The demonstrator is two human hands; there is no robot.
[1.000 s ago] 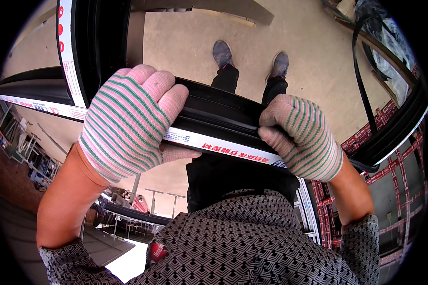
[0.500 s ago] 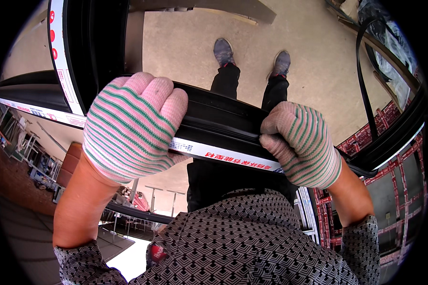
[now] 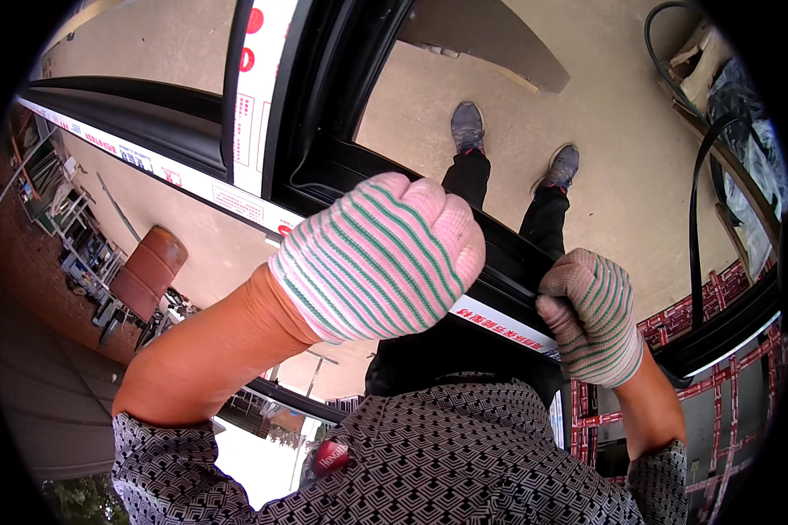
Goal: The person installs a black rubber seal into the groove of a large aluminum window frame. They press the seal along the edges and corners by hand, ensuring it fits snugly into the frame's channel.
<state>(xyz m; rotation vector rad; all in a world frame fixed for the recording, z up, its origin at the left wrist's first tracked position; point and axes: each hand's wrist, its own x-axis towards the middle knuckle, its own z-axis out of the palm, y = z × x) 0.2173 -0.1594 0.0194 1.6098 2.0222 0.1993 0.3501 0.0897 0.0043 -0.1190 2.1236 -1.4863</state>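
A black window-frame bar (image 3: 508, 254) with white printed film along its near face crosses in front of my body. My left hand (image 3: 381, 258), in a pink glove with green stripes, is closed over this bar to the right of a frame corner. Its thumb is hidden. My right hand (image 3: 591, 315), in a matching glove, is closed at the bar farther right, thumb and fingers pressed together. What lies between those fingers is hidden. Just left of my left hand, a thin dark strip (image 3: 302, 171) curves in the corner of the frame.
Another filmed bar (image 3: 263, 105) runs away from me at the corner. A black flexible strip (image 3: 695, 210) hangs in a loop at right. Beyond the frame lie a dark panel (image 3: 490, 35), clear plastic wrap (image 3: 753, 157) and red-wrapped bars (image 3: 718, 376). A brown drum-like object (image 3: 151, 269) stands at left.
My left hand has slid right along the bar, closer to my right hand. The whole view has shifted, so the frame and shoes appear farther right. Both hands stay closed.
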